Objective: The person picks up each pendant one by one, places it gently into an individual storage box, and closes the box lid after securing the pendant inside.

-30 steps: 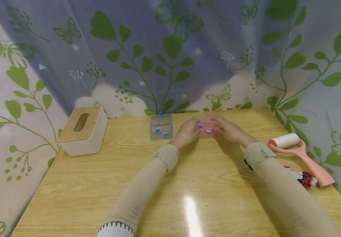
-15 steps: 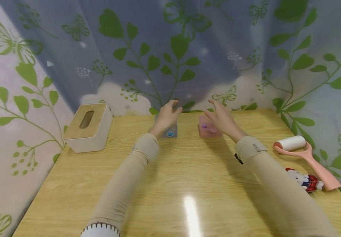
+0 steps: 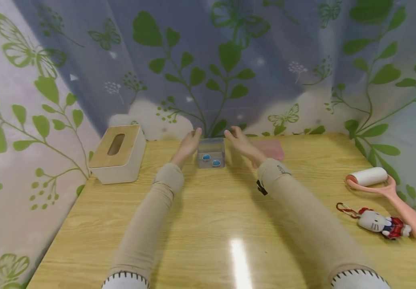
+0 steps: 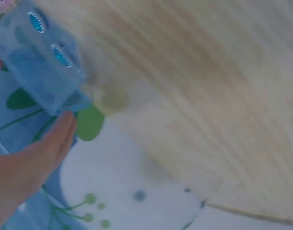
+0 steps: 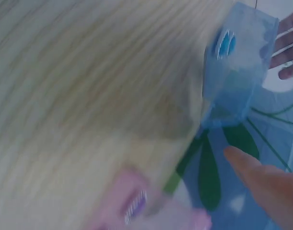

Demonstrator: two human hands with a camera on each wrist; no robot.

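A clear blue box [image 3: 211, 151] with two blue oval gems on its front stands at the back of the table. My left hand [image 3: 187, 145] is at its left side and my right hand [image 3: 242, 143] at its right, both with fingers extended and holding nothing. In the left wrist view, the left fingertips lie at the box's edge; whether they touch it I cannot tell. The right wrist view has my right thumb apart from the box. A pink translucent box [image 3: 274, 150] with a purple gem sits behind my right forearm, partly hidden.
A white tissue box [image 3: 133, 160] with a wooden top stands at the back left. On the right lie a pink-handled lint roller [image 3: 388, 188] and a plush cat keychain [image 3: 381, 222] with a red clip. A patterned curtain [image 3: 179, 80] hangs behind the wooden table [image 3: 208, 224].
Both hands have left the pink box and moved left, the left hand first, to either side of the blue box. The head view has shifted, uncovering the keychain.
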